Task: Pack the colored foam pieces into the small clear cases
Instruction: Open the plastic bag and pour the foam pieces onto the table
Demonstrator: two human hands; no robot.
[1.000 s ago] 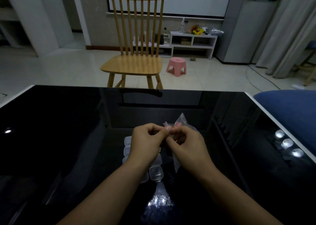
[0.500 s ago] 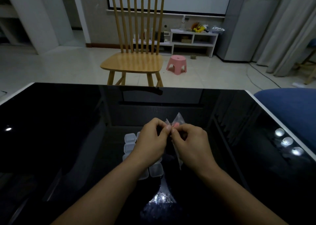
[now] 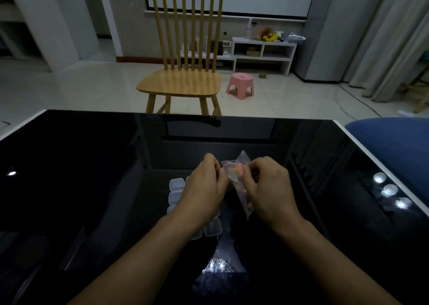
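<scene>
Fingers of the left hand [image 3: 204, 188] and right hand [image 3: 267, 186] pinch a bag [image 3: 236, 177] of foam above the cases [image 3: 176, 185]; pulling its mouth apart evenly should avoid spills.

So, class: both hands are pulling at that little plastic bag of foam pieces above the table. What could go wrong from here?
1. The left hand and right hand pinch the clear bag in mid-air; if it tears open suddenly, the foam pieces might scatter over the black table.
2. The small clear cases lie right under the left wrist, so a jerk could knock them aside.
</scene>
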